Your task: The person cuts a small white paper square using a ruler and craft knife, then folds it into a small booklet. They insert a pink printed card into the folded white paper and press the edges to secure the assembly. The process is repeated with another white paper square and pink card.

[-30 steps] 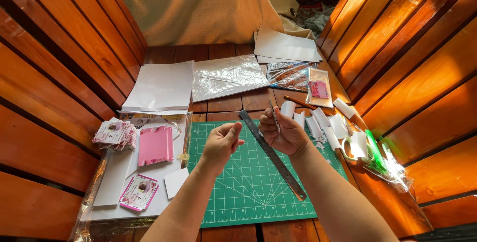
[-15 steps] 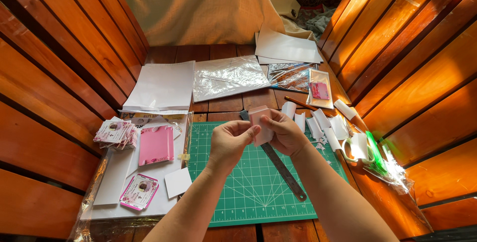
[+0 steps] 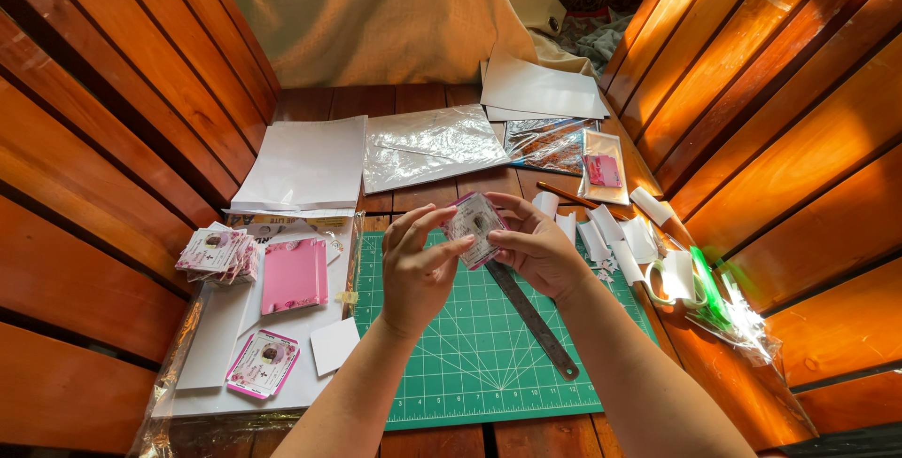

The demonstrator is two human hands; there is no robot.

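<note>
My left hand and my right hand together hold a small pink-edged printed card up above a green cutting mat. Fingers of both hands pinch the card's edges. A metal ruler lies slanted on the mat under my right hand.
A pink card, a stack of small printed cards, one more printed card and a white square lie at the left on white sheets. Clear plastic sleeves, white paper strips and scissors lie behind and right. Wooden slat walls rise on both sides.
My hands let go of the ruler, rose from the mat and came together; a small printed card is now held between them and turned to face me.
</note>
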